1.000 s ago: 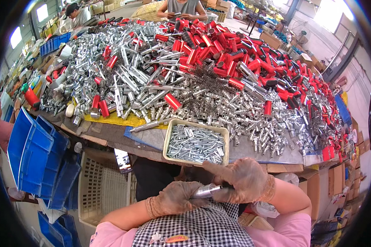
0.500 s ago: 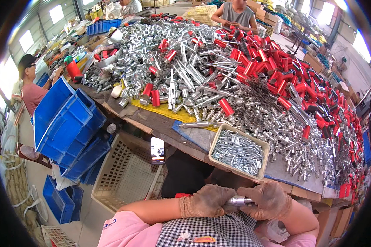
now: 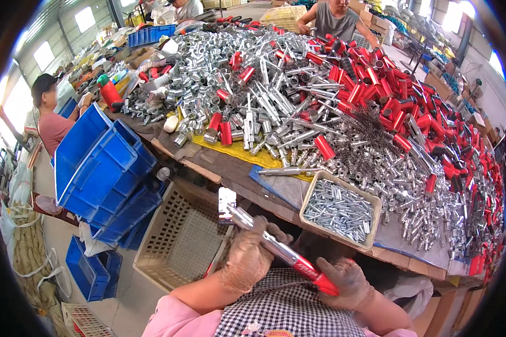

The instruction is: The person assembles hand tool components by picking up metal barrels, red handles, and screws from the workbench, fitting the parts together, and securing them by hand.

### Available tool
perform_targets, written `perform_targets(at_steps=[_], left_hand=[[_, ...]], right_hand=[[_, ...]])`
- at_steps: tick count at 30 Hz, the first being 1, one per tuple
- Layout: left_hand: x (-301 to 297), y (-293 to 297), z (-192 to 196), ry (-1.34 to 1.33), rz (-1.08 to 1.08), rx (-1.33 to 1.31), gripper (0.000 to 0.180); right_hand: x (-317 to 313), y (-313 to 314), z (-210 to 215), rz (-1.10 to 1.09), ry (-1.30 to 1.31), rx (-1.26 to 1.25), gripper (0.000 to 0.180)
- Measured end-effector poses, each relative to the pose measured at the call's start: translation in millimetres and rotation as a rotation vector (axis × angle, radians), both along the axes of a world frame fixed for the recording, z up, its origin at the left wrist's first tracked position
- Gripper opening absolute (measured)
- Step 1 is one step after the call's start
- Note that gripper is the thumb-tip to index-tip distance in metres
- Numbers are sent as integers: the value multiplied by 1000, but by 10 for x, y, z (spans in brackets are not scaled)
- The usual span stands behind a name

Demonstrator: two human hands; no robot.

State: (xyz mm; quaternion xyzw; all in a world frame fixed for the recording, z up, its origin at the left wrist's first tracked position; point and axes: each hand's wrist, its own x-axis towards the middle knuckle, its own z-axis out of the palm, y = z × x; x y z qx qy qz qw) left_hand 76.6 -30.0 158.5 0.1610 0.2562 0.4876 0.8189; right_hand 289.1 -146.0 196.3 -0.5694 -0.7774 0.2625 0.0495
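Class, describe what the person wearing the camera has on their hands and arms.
Both the left hand and the right hand wear thin, see-through, grimy gloves. Pink sleeves show at the upper arms, with a black-and-white checked apron between them.

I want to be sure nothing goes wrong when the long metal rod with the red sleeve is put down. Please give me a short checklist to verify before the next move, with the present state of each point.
1. Left hand grips the silver end of the rod: ok.
2. Right hand holds the red sleeve end: ok.
3. Both hands gloved: ok.
4. Beige crate beside the left hand is open on top: ok.
5. Tray of small silver parts lies flat on the table edge: ok.
6. Sleeve fully seated on the rod: cannot tell.
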Motion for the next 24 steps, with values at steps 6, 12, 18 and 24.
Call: perform_targets(at_steps=[6,12,18,24], left_hand=[[341,-85,-881,43,-422,-334,23],[1152,-438,-1811,171,-907,-378,41],[1265,-553,-2047,748,-920,897,47],[849,-205,-2261,731,-1081,697,46]], right_hand=[[280,-600,-332,-732,1119,-571,89],[377,-584,-992,-1474,1616,-646,46],[525,-760,-1983,-1628,1651,-587,32],[451,-763,-2298,-1808,1133,-541,25]])
